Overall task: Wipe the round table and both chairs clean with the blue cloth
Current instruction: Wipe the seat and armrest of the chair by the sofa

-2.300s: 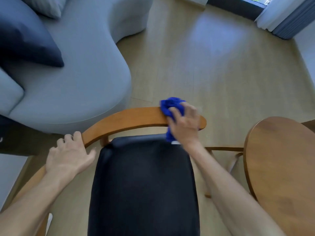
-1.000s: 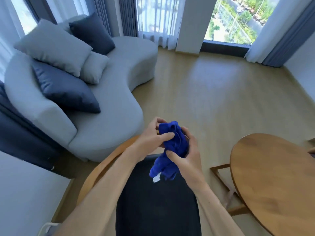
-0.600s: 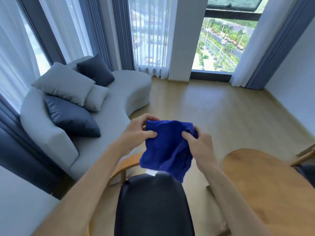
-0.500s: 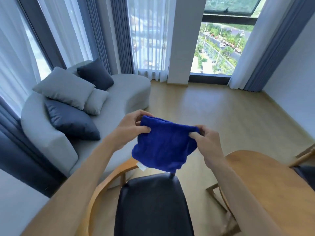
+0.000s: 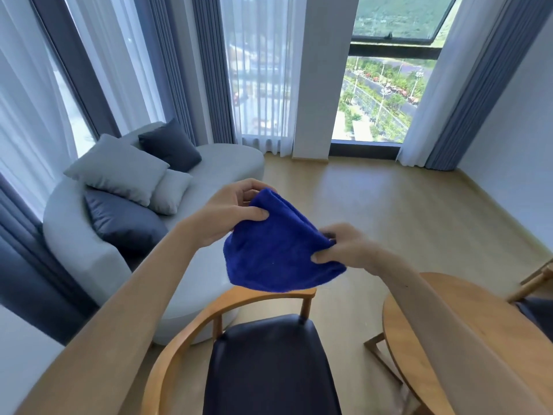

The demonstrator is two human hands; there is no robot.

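Note:
The blue cloth hangs spread in the air in front of me, held at two corners. My left hand pinches its upper left corner and my right hand pinches its right edge. Below the cloth stands a wooden chair with a curved backrest and a dark padded seat. The round wooden table is at the lower right, partly hidden by my right forearm. A second chair shows only as a wooden edge and a dark seat at the far right.
A curved grey sofa with several grey and dark cushions fills the left side. Tall windows with sheer and blue curtains line the back wall. Bare wooden floor stretches between sofa, table and windows.
My right hand lifted the cloth off the chair's backrest, my left hand left the backrest and joined it, and both hands unfolded the bunched cloth. The view tilted up toward the windows.

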